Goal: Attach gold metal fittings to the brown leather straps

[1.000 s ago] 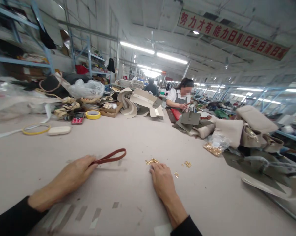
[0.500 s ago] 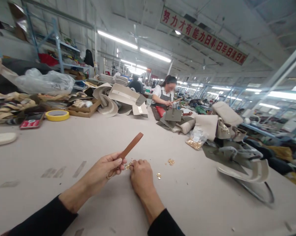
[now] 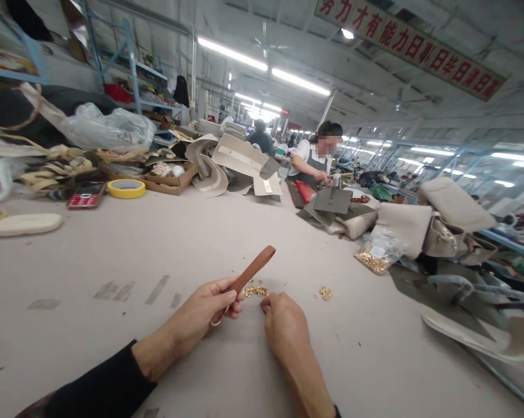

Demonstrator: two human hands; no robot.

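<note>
A brown leather strap (image 3: 257, 266), folded into a loop at its far end, is pinched in my left hand (image 3: 212, 307), tilted up and to the right. Below those fingers shows part of a thin gold-coloured ring (image 3: 217, 321). Just right of the strap, small gold metal pieces (image 3: 257, 291) lie in a loose pile on the table. My right hand (image 3: 286, 325) rests at the right edge of this pile, fingers curled together and pointing down. What its fingertips hold, if anything, is hidden. Farther right sits another small cluster of gold pieces (image 3: 325, 293).
A clear bag of gold pieces (image 3: 375, 255) and beige bags (image 3: 405, 226) stand at the right. Along the back lie yellow tape (image 3: 126, 188), a cardboard box (image 3: 175, 180) and cut beige pieces (image 3: 238, 157). A person (image 3: 316, 154) works across the table.
The view has swung left, so the scene sits farther right. My right hand has shifted slightly right, uncovering more of the gold pile. My left hand still holds the strap.
</note>
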